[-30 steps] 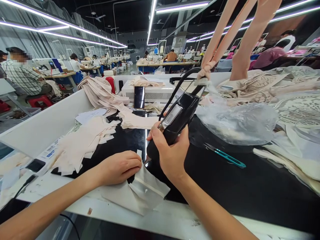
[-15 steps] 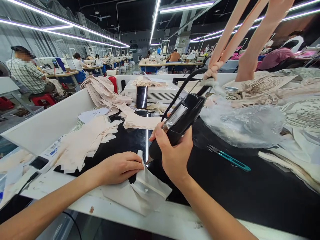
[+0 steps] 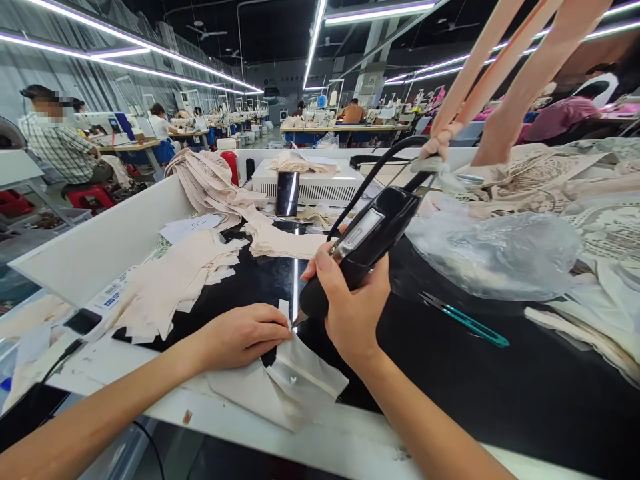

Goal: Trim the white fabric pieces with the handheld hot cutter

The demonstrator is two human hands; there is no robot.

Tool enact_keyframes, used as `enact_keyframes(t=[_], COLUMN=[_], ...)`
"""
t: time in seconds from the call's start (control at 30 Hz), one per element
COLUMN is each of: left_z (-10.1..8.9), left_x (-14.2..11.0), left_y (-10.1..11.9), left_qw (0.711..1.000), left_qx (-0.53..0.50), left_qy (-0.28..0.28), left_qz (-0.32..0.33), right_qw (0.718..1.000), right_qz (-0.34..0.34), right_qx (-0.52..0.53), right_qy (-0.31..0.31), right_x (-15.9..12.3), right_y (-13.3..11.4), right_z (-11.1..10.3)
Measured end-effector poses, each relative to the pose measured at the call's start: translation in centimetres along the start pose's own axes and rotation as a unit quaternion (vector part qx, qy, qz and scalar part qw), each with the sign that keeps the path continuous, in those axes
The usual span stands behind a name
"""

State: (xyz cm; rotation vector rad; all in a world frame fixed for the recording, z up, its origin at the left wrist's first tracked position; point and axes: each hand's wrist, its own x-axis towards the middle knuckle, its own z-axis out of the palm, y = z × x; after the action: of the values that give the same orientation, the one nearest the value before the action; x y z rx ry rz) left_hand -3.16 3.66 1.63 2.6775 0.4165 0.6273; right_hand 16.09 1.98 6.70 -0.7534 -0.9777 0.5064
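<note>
Clock positions are read from the tip of the black handheld tool (image 3: 373, 233), twelve o'clock pointing away from the wearer.

The right hand (image 3: 355, 307), at two to three o'clock, is wrapped firmly around the tool, which slants up toward one o'clock, its tip down beside the cream cloth (image 3: 305, 377). The cloth lies from the tip toward six o'clock, creased, partly on the black work surface (image 3: 450, 387) and partly across the white front edge (image 3: 345, 443). The left hand (image 3: 245, 337), at nine o'clock, has its fingers drawn together on the cloth's upper edge, near the tip; whether they pinch or merely press cannot be determined.

Surface: dark and glossy, with a bright light streak reflected at twelve. A pile of pale cut pieces (image 3: 170, 283) lies loosely overlapped at ten. A phone (image 3: 287, 193) leans upright at twelve, before a white vented box (image 3: 310, 187). A teal-handled implement (image 3: 467, 323) lies at three; a crumpled clear plastic bag (image 3: 500, 260) sits at two, next to heaped lace fabric (image 3: 535, 180). A white side panel (image 3: 100, 240) bounds the ten o'clock side.

Room: long light strips (image 3: 380, 13) run overhead. Beyond the panel, a person in a checked shirt (image 3: 57, 150) sits on a red stool (image 3: 93, 195); sewing tables (image 3: 350, 130) extend at twelve to one.
</note>
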Motion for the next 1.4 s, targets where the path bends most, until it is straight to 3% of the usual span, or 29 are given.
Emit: enact_keyframes(t=[1.07, 1.4], left_z=[0.2, 0.0], left_x=[-0.4, -0.1], left_y=[-0.6, -0.5], left_qw=[1.0, 0.999], left_qx=[0.018, 0.028], left_qy=[0.0, 0.001], left_qz=[0.007, -0.041], right_qw=[1.0, 0.997], right_qz=[0.002, 0.001], right_qx=[0.017, -0.066], right_qy=[-0.006, -0.029], right_x=[-0.1, -0.1], right_y=[-1.4, -2.0], right_z=[-1.3, -3.1])
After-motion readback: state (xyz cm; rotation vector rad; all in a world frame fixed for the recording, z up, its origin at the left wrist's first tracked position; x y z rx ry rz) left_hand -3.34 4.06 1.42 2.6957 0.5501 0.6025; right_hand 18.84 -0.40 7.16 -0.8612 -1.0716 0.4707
